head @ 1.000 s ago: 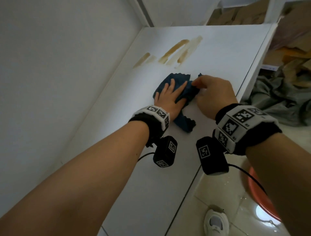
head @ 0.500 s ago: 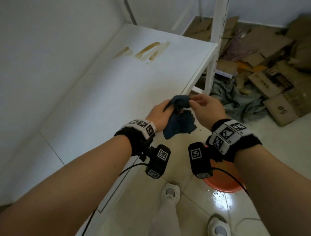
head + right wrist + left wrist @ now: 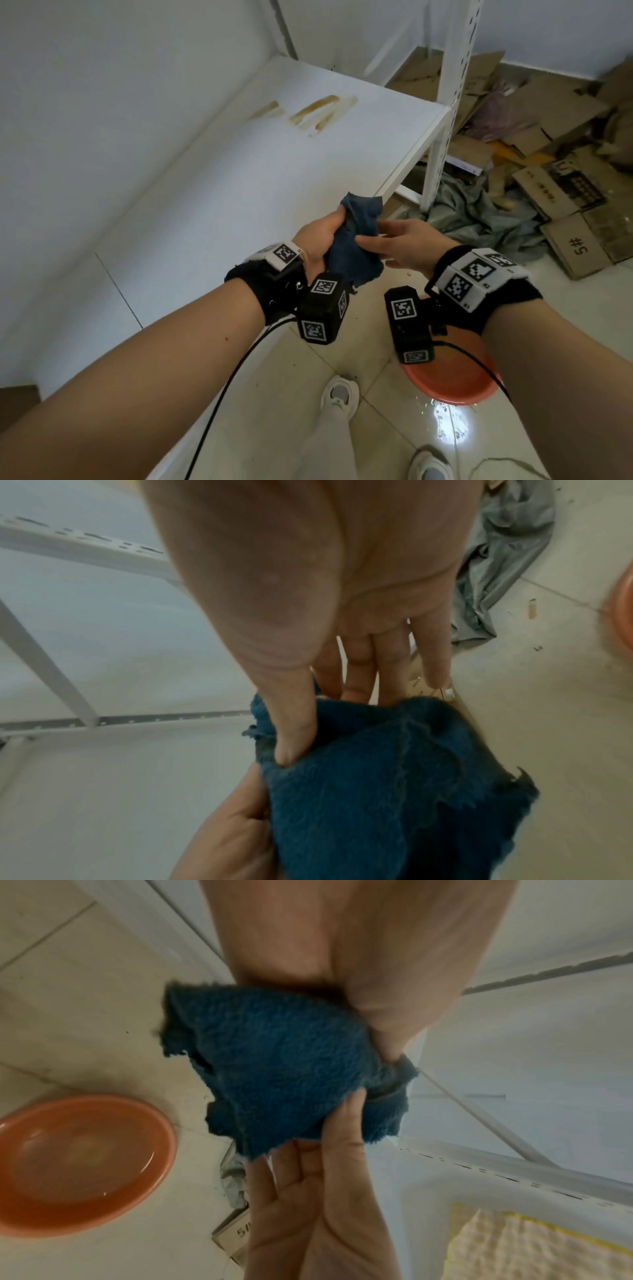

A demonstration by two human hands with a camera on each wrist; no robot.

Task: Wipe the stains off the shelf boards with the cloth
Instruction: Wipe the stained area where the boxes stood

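The dark blue cloth (image 3: pixel 356 253) is bunched up in the air, just off the front edge of the white shelf board (image 3: pixel 239 192). My left hand (image 3: pixel 322 236) grips it in a fist, with a ragged end hanging below. My right hand (image 3: pixel 400 246) pinches the cloth's right side, thumb on top and fingers behind it. The left wrist view shows the cloth (image 3: pixel 281 1064) above the floor. In the right wrist view the thumb digs into the cloth (image 3: pixel 394 791). Brown streaky stains (image 3: pixel 317 109) lie on the far part of the board, well away from both hands.
An orange basin (image 3: pixel 455 383) with water sits on the tiled floor under my right wrist. The shelf's white upright post (image 3: pixel 445 102) stands at the far right corner. Grey fabric (image 3: pixel 479 219) and flattened cardboard (image 3: pixel 565 192) litter the floor beyond. A white wall runs along the left.
The cloth has come up off the shelf board. Both hands drew it back past the front edge, and the left hand went from lying flat on it to gripping it.
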